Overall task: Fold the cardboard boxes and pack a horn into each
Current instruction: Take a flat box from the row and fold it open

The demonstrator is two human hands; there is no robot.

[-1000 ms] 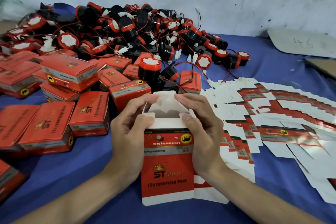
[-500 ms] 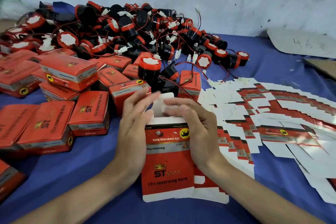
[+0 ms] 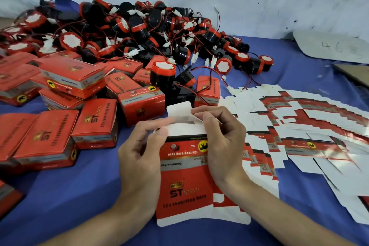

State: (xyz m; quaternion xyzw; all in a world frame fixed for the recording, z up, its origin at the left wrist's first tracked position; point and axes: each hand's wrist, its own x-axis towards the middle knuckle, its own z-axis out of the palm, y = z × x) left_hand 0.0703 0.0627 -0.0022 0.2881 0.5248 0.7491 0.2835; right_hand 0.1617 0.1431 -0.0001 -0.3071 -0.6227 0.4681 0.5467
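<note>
On the blue cloth (image 3: 79, 195), before the heap of horns (image 3: 139, 32), the box (image 3: 183, 181) is gripped at its far end by the curled left hand (image 3: 139, 156) and right hand (image 3: 223, 146), its side flaps (image 3: 196, 115) having been pressed inward in the last second below the raised tuck flap (image 3: 178, 109), so that end is judged nearly closed.

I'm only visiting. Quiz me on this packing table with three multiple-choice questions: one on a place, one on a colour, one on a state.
1. Where do the flat box blanks lie?
A. on the person's right
B. on the floor
C. in the person's lap

2. What colour is the table cloth?
A. green
B. blue
C. yellow

3. How is the far end of the held box?
A. taped shut
B. torn off
C. open, flaps up

Answers: 1 A, they fan out beside the right hand. 2 B, blue shows between the goods. 3 C, the left hand and right hand grip it by its unclosed white flaps.
</note>
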